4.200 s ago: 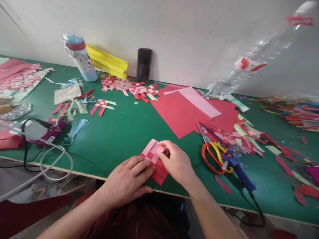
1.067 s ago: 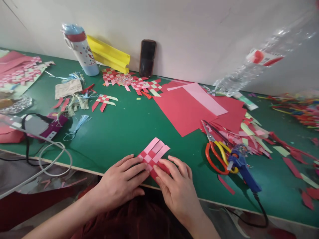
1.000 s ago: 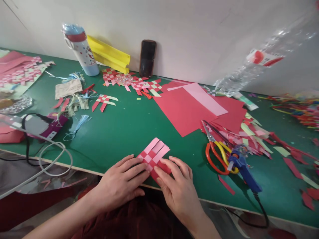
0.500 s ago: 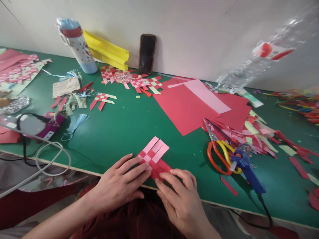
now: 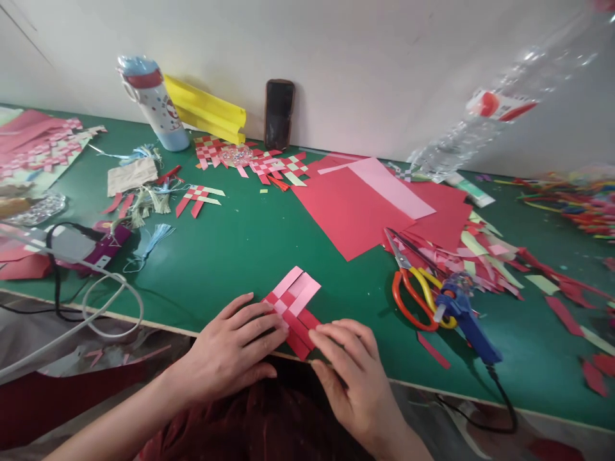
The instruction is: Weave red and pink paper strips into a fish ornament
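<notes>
A small woven mat of red and pink paper strips [image 5: 294, 302] lies at the near edge of the green table [image 5: 250, 250]. My left hand [image 5: 233, 349] rests flat on its left side, fingers stretched out and pressing the strips down. My right hand [image 5: 353, 371] sits at the mat's lower right, fingertips curled onto the ends of the red strips at the table edge. Whether it pinches a strip is hidden by the fingers.
Orange-handled scissors [image 5: 408, 291] and a blue glue gun [image 5: 464, 317] lie right of the mat, beside paper scraps. Red and pink sheets [image 5: 365, 205] lie behind. A phone [image 5: 278, 114], a bottle [image 5: 154, 102], yellow paper [image 5: 204, 115] and other woven pieces [image 5: 250, 160] line the wall. Cables [image 5: 96, 301] hang at left.
My right hand slid from the mat's upper right corner down to the red strip ends at its lower right. My left hand stayed pressed on the mat. The view shifted slightly.
</notes>
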Available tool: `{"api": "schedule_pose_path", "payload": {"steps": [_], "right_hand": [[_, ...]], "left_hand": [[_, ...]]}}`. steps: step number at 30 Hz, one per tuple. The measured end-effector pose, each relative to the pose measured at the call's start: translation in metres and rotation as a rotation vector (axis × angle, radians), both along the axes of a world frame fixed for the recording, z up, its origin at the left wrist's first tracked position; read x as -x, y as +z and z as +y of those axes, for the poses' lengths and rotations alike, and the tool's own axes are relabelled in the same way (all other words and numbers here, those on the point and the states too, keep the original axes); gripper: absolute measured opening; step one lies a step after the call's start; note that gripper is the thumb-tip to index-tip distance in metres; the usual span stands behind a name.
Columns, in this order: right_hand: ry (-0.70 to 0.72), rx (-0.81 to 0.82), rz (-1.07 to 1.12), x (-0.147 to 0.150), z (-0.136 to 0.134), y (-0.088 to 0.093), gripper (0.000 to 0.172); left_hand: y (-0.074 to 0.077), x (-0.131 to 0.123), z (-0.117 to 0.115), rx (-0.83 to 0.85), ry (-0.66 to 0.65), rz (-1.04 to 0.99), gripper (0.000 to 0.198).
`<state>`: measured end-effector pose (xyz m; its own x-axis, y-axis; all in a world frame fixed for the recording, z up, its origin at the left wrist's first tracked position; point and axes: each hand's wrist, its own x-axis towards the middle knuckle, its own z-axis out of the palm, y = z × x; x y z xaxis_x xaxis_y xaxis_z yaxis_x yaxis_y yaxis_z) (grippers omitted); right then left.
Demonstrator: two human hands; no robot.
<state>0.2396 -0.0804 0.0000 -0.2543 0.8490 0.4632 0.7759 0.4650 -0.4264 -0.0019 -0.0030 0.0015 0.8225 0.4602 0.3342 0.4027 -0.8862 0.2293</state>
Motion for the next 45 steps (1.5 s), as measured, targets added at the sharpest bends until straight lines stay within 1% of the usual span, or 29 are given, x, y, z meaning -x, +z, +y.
{"api": "schedule_pose_path", "payload": {"steps": [3,6,9,11,14,17,22,24,30,36,38,42,45], "right_hand": [[-0.126,-0.020,0.031,-0.006,0.003,0.000,0.035],[-0.229,-0.008,0.027,-0.009,0.015,-0.001,0.036],[-0.263,0.057,0.025,-0.009,0.032,-0.002,0.042],[-0.258,0.098,0.037,-0.008,0.044,-0.002,0.045],[-0.226,0.150,0.073,-0.005,0.056,0.000,0.044],[-0.197,0.164,0.132,-0.002,0.059,0.005,0.042],[-0.126,0.150,0.213,0.003,0.053,0.015,0.020],[-0.087,0.151,0.223,0.003,0.050,0.016,0.017],[-0.038,0.178,0.275,-0.001,0.046,0.021,0.021],[-0.001,0.211,0.289,-0.007,0.043,0.021,0.020],[-0.011,0.227,0.286,-0.009,0.042,0.020,0.024],[-0.081,0.282,0.286,-0.014,0.042,0.018,0.033],[-0.082,0.286,0.227,-0.015,0.044,0.016,0.038]], "left_hand": [[0.007,-0.005,-0.003,0.062,0.035,-0.082,0.029],[0.013,-0.018,-0.003,0.179,0.180,-0.190,0.017],[0.017,-0.033,0.002,0.332,0.324,-0.185,0.016],[0.018,-0.042,0.007,0.418,0.357,-0.138,0.020],[0.017,-0.048,0.012,0.472,0.345,-0.085,0.028],[0.015,-0.050,0.014,0.479,0.323,-0.043,0.034],[0.015,-0.050,0.015,0.502,0.323,-0.015,0.041],[0.015,-0.051,0.016,0.514,0.325,-0.020,0.042],[0.015,-0.051,0.016,0.553,0.319,-0.017,0.042],[0.014,-0.052,0.018,0.587,0.299,-0.007,0.037],[0.013,-0.051,0.017,0.593,0.296,-0.007,0.036],[0.011,-0.051,0.017,0.596,0.281,-0.013,0.030],[0.012,-0.051,0.017,0.592,0.278,0.005,0.025]]}}
